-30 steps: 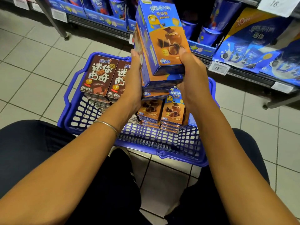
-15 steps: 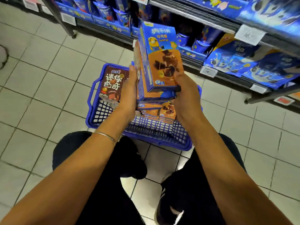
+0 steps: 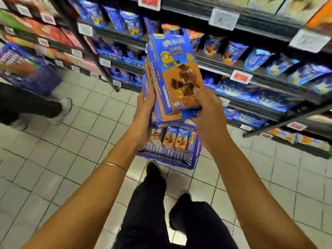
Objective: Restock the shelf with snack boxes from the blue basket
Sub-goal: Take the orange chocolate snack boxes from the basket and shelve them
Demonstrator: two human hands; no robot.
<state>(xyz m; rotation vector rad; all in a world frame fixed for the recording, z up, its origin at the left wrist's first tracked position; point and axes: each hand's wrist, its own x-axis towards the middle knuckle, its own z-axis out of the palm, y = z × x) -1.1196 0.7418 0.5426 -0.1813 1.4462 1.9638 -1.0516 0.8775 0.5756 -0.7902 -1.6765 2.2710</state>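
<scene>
Tiled floor (image 3: 71,141), stocked shelf (image 3: 251,76), blue basket (image 3: 170,159) below.

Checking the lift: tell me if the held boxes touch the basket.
Apart. The head view shows the stack of boxes held by both hands, with floor tile visible between it and the basket below.

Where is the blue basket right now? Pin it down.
In the head view the blue basket sits on the tiled floor at centre frame, directly below the stack of snack boxes and just ahead of the person's shoe.
</scene>
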